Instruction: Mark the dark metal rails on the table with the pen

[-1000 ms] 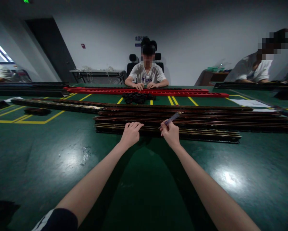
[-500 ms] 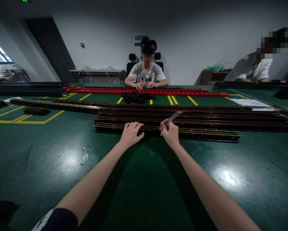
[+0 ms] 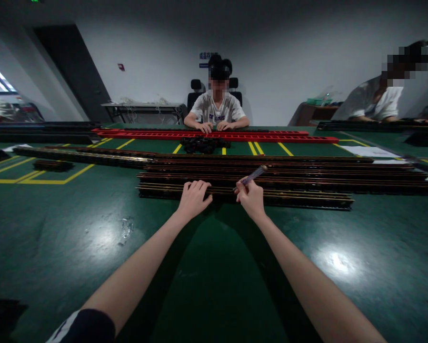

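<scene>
Several long dark rails with gold edges lie side by side across the green table. My left hand (image 3: 193, 198) rests flat on the nearest rail (image 3: 306, 200), fingers stretched over its top. My right hand (image 3: 251, 197) is closed in a writing grip on a pen (image 3: 253, 175), whose tip touches the same rail just right of my left hand. The pen's far end points up and to the right.
A seated person (image 3: 218, 110) faces me across the table, both hands on a long red rail (image 3: 288, 138) with a pile of small black parts (image 3: 204, 145) in front. Another person (image 3: 385, 102) works at the right. Yellow lines (image 3: 49, 181) mark the table; a paper sheet (image 3: 369, 152) lies at the right.
Both hands stay on the nearest rail with the pen in the same grip. The view has shifted slightly; my left fingers have settled a little.
</scene>
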Tool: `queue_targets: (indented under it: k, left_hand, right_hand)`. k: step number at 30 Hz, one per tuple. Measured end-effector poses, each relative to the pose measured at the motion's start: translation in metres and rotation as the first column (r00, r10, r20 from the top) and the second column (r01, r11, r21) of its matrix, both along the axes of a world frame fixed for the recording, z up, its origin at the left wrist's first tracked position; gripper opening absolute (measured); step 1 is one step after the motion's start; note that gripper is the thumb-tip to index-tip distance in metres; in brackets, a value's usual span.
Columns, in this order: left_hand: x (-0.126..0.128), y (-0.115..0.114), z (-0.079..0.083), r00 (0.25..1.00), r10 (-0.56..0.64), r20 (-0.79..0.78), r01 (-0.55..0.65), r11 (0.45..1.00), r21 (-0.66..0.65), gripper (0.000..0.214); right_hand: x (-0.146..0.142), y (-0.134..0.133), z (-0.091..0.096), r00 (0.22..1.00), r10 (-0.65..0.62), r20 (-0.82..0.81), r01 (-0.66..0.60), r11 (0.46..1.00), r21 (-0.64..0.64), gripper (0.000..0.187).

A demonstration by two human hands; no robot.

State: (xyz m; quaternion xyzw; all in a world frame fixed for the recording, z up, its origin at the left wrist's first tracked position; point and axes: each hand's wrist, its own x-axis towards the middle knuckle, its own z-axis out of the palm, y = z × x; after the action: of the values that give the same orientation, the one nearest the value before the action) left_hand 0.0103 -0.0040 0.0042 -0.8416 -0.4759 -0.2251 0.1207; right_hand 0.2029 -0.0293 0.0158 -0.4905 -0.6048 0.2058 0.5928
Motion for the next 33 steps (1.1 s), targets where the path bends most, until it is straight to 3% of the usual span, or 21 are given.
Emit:
queue_targets:
  k: [33]
  left_hand:
    - [-0.0009,-0.001,-0.0003,1.0,-0.023,0.0,0.023,1.0,-0.013,0.044]
  right_hand:
    - [0.0017,0.0005,-0.0007,1.0,-0.018,-0.014,0.018,1.0,-0.02,0.043]
